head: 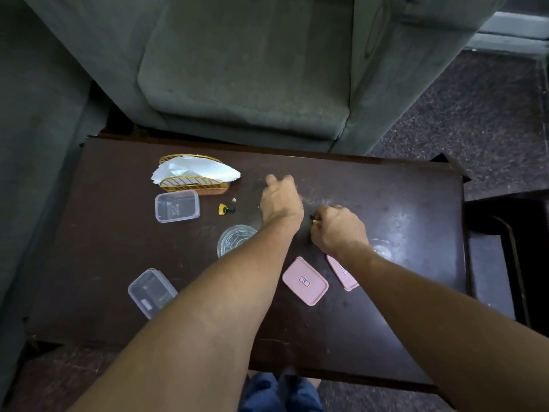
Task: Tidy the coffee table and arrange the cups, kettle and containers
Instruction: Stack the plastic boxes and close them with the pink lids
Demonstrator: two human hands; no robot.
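On the dark wooden coffee table (118, 248), my left hand (280, 200) reaches over the middle, blurred, fingers pointing away; what it holds cannot be made out. My right hand (338, 228) is closed on a small dark and yellow object (314, 219) beside it. A clear glass (234, 239) stands under my left forearm. Two clear plastic containers lie at the left, one far (177, 206) and one near (151, 292). Two pink lids lie near my right arm, one whole (305, 281), the other (341, 273) partly hidden by the wrist.
A gold wire napkin holder (193, 177) with white tissues stands at the far left. A small yellow and green object (225, 209) lies beside it. A grey sofa (246, 69) borders the table's far edge. Dark carpet (475, 114) lies to the right.
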